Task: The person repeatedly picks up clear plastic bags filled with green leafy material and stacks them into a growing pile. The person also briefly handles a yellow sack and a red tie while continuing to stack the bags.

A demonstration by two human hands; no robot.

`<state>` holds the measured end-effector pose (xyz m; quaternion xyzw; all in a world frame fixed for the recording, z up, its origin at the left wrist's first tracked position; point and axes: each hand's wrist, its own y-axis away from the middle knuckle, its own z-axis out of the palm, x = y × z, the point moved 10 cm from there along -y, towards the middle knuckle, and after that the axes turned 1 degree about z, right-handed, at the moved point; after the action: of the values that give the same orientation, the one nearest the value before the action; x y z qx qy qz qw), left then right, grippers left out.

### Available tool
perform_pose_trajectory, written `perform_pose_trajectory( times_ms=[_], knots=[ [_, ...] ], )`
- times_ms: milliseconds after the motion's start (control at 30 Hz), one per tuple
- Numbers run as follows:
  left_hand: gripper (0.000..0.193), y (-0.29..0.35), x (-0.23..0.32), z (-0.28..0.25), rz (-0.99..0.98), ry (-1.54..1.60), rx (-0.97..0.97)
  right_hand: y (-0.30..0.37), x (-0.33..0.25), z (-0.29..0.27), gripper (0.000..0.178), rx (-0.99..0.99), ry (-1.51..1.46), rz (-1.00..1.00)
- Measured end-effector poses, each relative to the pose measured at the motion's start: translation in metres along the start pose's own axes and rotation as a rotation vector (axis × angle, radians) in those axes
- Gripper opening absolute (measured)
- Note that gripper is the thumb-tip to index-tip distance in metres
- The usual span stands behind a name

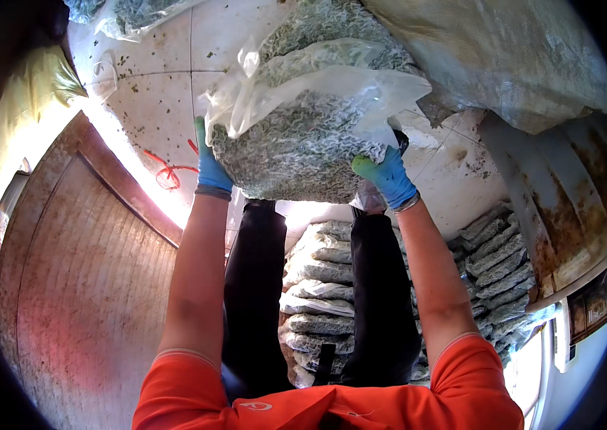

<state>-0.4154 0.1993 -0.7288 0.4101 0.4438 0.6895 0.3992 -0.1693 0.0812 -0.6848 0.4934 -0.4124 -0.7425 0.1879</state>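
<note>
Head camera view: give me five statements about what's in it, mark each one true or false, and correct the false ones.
1. The left hand and right hand are at opposite sides of a clear plastic bag of grey-green material. True.
2. Both hands are bare. False: they wear blue gloves with green fingertips.
3. A red cord lies to the right of that bag. False: it lies to the left, on the pale floor.
4. Stacked filled bags show between the person's dark-trousered legs. True.
5. The person's sleeves are green. False: they are orange-red.
</note>
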Motion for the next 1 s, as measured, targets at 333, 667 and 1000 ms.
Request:
perform_pose_trajectory(
  times_ms=[333,667,1000],
  knots=[
    [0.074,-0.001,0.023,0.004,0.051,-0.445,-0.121,0.011,-0.016,-0.005,0.044,0.106,-0.173,-0.209],
    [0.064,-0.013,0.075,0.185,0.12,-0.96,-0.226,0.013,0.06,-0.027,0.059,0.323,-0.489,-0.086],
    [0.051,-0.093,0.092,0.125,0.028,-1.185,-0.335,0.027,0.069,-0.053,0.037,0.23,-0.785,-0.144]
  ],
)
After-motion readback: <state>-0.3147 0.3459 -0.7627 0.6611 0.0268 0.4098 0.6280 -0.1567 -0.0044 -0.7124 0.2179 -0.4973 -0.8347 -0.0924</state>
